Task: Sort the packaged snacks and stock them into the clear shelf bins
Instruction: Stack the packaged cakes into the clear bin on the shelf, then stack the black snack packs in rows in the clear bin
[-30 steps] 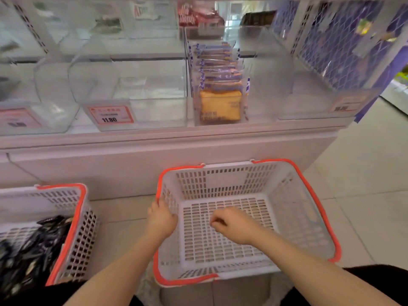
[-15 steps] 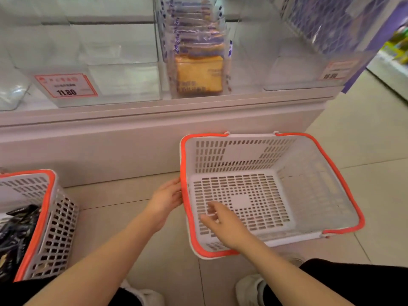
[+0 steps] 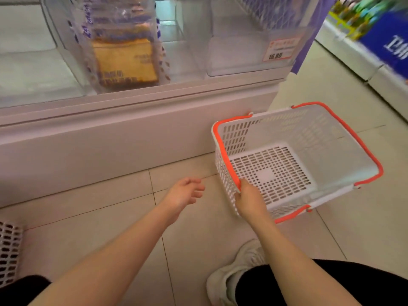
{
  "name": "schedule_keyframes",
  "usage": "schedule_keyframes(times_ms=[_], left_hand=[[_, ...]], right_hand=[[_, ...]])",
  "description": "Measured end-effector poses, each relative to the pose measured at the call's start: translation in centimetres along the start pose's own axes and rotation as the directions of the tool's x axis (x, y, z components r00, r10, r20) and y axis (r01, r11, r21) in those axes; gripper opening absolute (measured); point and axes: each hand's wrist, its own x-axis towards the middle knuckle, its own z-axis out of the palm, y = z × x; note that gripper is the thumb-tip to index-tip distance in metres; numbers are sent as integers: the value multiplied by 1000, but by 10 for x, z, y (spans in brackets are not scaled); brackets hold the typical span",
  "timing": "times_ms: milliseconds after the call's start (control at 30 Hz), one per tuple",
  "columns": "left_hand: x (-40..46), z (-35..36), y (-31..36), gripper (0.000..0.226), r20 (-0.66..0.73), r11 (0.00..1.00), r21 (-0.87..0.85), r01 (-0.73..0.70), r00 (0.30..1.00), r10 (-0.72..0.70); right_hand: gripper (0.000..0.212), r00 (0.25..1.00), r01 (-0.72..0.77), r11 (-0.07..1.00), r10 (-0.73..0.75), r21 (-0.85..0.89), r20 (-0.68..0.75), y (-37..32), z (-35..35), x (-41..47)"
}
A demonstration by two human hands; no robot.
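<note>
A white basket with an orange rim (image 3: 335, 140) sits on the floor at the right, with nothing in it. My right hand (image 3: 250, 198) grips its near left rim, fingers curled over the edge. My left hand (image 3: 185, 192) hovers above the floor tiles to the left of the basket, fingers relaxed and holding nothing. Packaged snacks (image 3: 124, 59) with a yellow-brown cake stand in a clear shelf bin (image 3: 66, 40) at the upper left. Another clear bin (image 3: 247, 62) with a price tag stands beside it.
A second white basket (image 3: 8, 250) shows only its corner at the far left edge. The white shelf base (image 3: 132, 133) runs across in front of me. My shoe (image 3: 238, 270) is on the tiles below. Another shelving unit (image 3: 375, 47) lines the aisle at the right.
The basket has slid to the right along the floor with my right hand now gripping its left rim. My left hand has let go of it. The view swung right.
</note>
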Motion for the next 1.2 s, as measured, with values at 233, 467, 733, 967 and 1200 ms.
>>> schedule_keyframes(times_ms=[233, 467, 733, 967, 1200], left_hand=[[6, 1, -35, 17, -50, 992, 109, 62, 997, -57], [-13, -56, -75, 16, -265, 985, 20, 174, 950, -163], [-70, -192, -101, 25, -673, 980, 123, 157, 739, -34], [-145, -310, -155, 38, -864, 724, 463, 511, 443, 240], [-147, -351, -203, 29, -765, 733, 416, 538, 643, -38]], right_hand=[[26, 955, -280, 959, 275, -34, -112, 39, -7, 26], [38, 957, 241, 970, -230, 41, -175, -74, 18, 17], [14, 710, 369, 694, -640, 618, 294, -244, 53, -57], [16, 523, 278, 657, -715, 700, 464, -322, 96, -115], [22, 539, 183, 778, -591, 601, 600, -340, 146, -133]])
